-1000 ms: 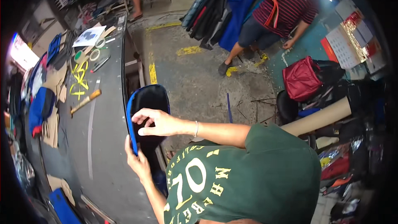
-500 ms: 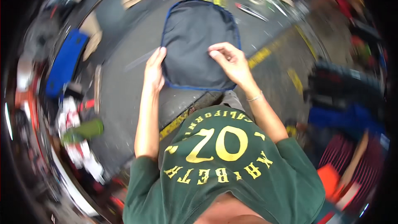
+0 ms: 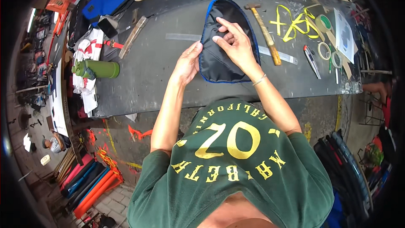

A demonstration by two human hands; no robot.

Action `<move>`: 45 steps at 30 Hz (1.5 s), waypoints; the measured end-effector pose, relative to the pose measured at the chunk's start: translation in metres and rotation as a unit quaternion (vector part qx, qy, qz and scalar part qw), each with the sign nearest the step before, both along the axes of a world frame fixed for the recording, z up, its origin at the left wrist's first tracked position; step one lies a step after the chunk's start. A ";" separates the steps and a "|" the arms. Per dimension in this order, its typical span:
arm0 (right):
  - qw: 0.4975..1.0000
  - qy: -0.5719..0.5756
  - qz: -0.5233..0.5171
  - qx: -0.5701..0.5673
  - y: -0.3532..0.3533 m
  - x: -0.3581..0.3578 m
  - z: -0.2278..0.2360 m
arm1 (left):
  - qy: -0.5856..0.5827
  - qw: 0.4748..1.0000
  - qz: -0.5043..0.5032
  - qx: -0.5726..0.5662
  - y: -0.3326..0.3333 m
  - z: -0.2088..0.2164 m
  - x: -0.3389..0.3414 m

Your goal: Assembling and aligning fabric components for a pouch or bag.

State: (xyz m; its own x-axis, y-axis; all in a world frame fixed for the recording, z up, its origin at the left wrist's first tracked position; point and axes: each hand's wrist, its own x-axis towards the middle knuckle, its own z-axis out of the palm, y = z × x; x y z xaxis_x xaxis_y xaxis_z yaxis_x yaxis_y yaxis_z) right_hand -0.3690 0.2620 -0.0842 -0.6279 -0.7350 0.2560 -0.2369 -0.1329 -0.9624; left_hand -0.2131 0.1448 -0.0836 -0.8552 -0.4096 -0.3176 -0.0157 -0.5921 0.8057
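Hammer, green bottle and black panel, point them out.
Hammer (image 3: 265,36): head view, on its handle.
Green bottle (image 3: 102,69): head view, on its body.
Black panel (image 3: 217,61): head view, on its fabric.

On the table (image 3: 143,71), a bottle (image 3: 101,69) lies left of the panel (image 3: 215,61), a hammer (image 3: 265,34) right.

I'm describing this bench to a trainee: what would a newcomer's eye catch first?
Probably the black fabric piece with blue edging at upper center, its left edge in the left hand. Next, the tangled yellow ribbon right of it, then the olive-green cylindrical bottle at left.
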 end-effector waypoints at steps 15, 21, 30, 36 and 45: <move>0.932 -0.341 0.047 -0.111 0.011 -0.004 0.029 | -0.150 0.933 -0.004 -0.328 -0.045 -0.022 0.018; 0.869 -0.342 0.157 -0.322 0.142 -0.087 0.064 | -0.169 0.950 0.150 -0.215 -0.070 -0.032 0.017; 0.932 -0.182 -0.066 0.306 0.126 0.001 -0.081 | -0.245 0.567 0.124 -0.776 -0.078 -0.097 0.006; 0.921 -0.016 -0.151 0.358 0.094 0.037 -0.093 | -0.015 0.781 -0.111 -0.614 0.019 -0.090 -0.023; 0.969 -0.091 -0.080 0.214 0.112 0.013 -0.111 | -0.013 0.819 -0.110 -0.562 0.042 -0.121 -0.045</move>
